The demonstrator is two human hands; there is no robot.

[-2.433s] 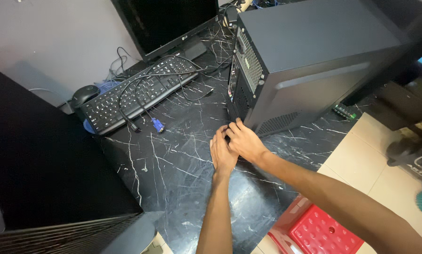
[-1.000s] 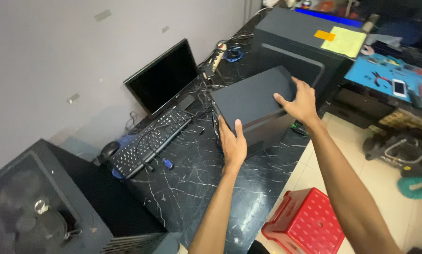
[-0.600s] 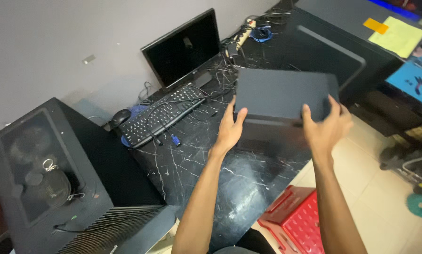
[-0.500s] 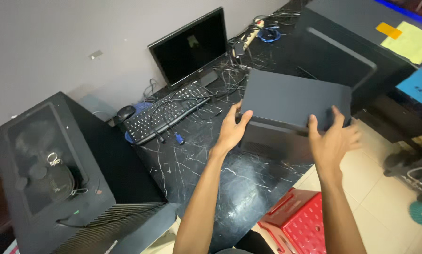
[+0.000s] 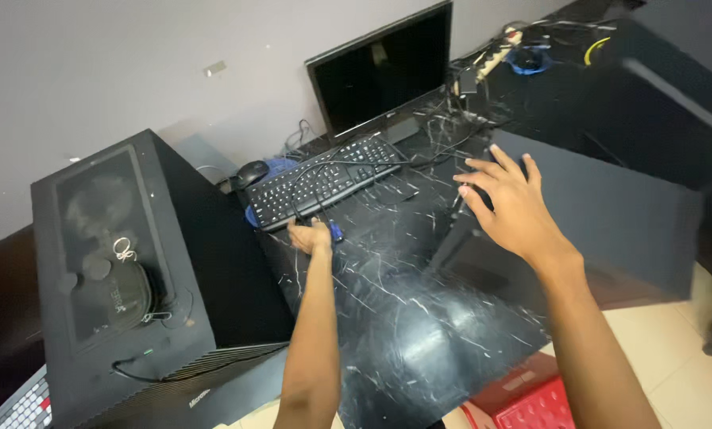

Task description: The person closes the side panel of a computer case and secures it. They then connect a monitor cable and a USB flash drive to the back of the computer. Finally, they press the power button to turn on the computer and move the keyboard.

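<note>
Head view: the left hand (image 5: pixel 311 237) is stretched forward and laid low on the dark marbled table (image 5: pixel 403 318), just in front of the black keyboard (image 5: pixel 324 181) and beside a small blue cable plug (image 5: pixel 336 232); whether its fingers are closed on anything cannot be told, since they are curled under and partly hidden. The right hand (image 5: pixel 511 208) is held palm down with its fingers (image 5: pixel 491 171) spread wide, placed over the near top edge of a flat black side panel (image 5: pixel 610 214), which is blurred and stands tilted, its lower edge at the table's right side; actual contact between the hand and the panel cannot be told. A dark monitor (image 5: pixel 383 70) is seen upright behind the keyboard against the grey wall, with a black mouse (image 5: pixel 251 171) on a blue pad just left of the keyboard. A black computer tower (image 5: pixel 125 270) with a coiled cable on its top is seen at the left end of the table. Tangled cables and a power strip (image 5: pixel 499 54) are seen far back, and a red plastic crate (image 5: pixel 530 401) is seen on the floor below the right forearm.
</note>
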